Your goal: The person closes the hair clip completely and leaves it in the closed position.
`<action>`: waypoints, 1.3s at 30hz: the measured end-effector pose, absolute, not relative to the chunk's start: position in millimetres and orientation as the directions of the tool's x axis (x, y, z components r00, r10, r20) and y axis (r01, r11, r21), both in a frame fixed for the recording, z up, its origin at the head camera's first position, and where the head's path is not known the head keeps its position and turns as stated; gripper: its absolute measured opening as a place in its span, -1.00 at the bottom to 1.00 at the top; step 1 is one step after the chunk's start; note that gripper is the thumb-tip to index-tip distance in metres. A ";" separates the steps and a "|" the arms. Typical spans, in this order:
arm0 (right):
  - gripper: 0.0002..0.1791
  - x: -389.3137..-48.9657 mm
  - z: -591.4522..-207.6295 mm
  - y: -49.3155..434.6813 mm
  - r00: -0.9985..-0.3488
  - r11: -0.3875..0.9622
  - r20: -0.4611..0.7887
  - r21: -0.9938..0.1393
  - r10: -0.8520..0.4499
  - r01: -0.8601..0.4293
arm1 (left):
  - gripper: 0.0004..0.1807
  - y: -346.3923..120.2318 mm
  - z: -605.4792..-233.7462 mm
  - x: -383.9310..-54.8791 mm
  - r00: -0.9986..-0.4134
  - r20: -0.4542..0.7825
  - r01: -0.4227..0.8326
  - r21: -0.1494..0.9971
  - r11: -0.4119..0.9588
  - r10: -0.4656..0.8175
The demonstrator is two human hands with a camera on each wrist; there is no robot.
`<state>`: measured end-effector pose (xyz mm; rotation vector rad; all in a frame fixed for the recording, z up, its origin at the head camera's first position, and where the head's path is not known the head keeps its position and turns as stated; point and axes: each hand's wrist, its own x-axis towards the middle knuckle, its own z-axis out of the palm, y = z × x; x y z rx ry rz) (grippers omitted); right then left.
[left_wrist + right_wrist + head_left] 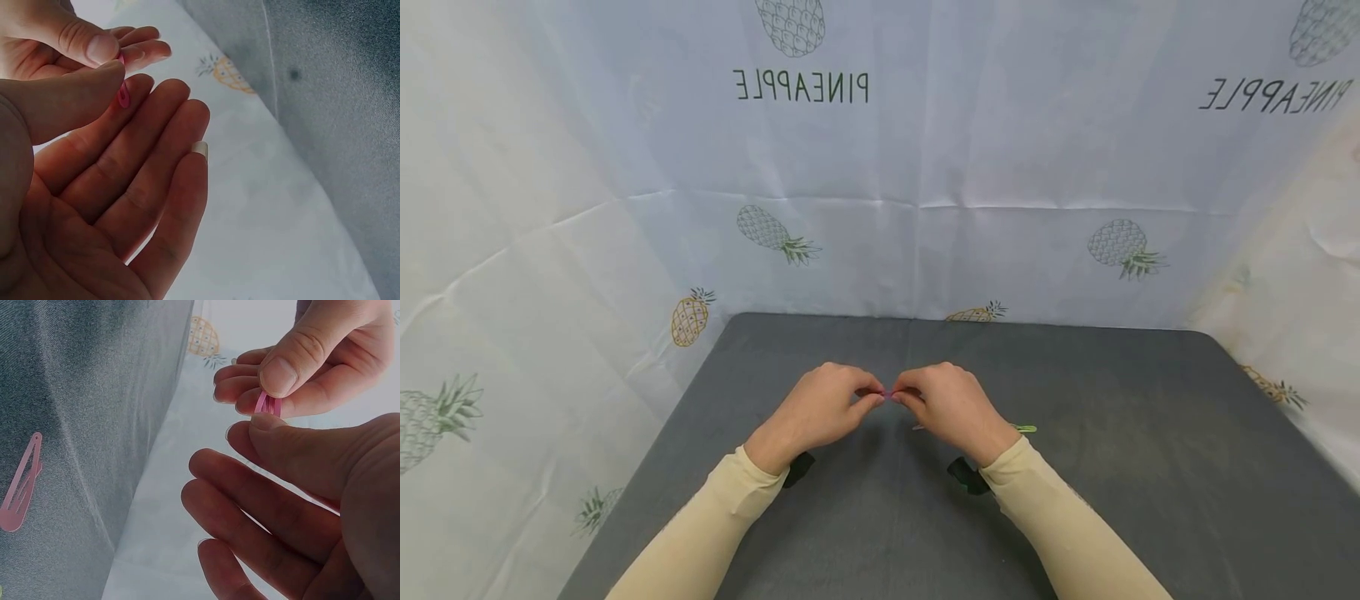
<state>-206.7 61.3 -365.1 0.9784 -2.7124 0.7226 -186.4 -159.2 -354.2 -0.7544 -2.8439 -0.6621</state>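
Observation:
Over the middle of the table, my two hands meet at a small pink snap hair clip (269,405). My left hand (823,406) pinches one end between thumb and forefinger. The other end sits between the thumb and forefinger of my right hand (953,410). Most of the clip is covered by fingertips; a rounded pink end (124,99) shows under the left thumb in the left wrist view. On the grey cloth beside my right hand lies a paler pink snap clip (17,490), its prong lifted from the frame.
A green clip (1026,428) lies on the dark grey table (1112,467), partly behind the right wrist. White curtains (880,158) with pineapple prints stand along the back and both sides. A small dark object (967,476) is at the right wrist, another (798,470) at the left.

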 end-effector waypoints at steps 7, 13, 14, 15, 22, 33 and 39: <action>-0.95 -207.5 -366.8 60.8 -0.764 0.667 0.323 -0.372 -0.559 -0.646 | -0.85 -159.4 -355.8 -187.6 -0.862 0.236 0.506 0.364 0.782 0.448; -0.94 -208.2 -367.5 60.9 -0.763 0.665 0.326 -0.372 -0.559 -0.647 | -0.85 -160.0 -355.9 -188.8 -0.863 0.234 0.506 0.369 0.780 0.448; -0.93 -208.3 -367.6 60.9 -0.761 0.665 0.327 -0.370 -0.561 -0.649 | -0.85 -160.0 -355.9 -189.0 -0.863 0.233 0.506 0.369 0.780 0.449; -0.94 -208.3 -367.7 60.8 -0.760 0.663 0.327 -0.370 -0.562 -0.650 | -0.85 -160.1 -355.8 -189.0 -0.862 0.234 0.506 0.371 0.778 0.449; -0.95 -208.9 -368.2 60.6 -0.757 0.663 0.324 -0.367 -0.567 -0.653 | -0.86 -159.4 -356.2 -189.1 -0.860 0.233 0.510 0.365 0.779 0.454; -0.96 -208.9 -369.2 60.4 -0.742 0.658 0.334 -0.344 -0.581 -0.670 | -0.88 -159.1 -355.9 -188.9 -0.861 0.230 0.508 0.345 0.789 0.454; -0.96 -208.9 -370.0 60.0 -0.742 0.655 0.332 -0.350 -0.582 -0.670 | -0.90 -158.7 -357.1 -189.2 -0.863 0.235 0.504 0.331 0.798 0.447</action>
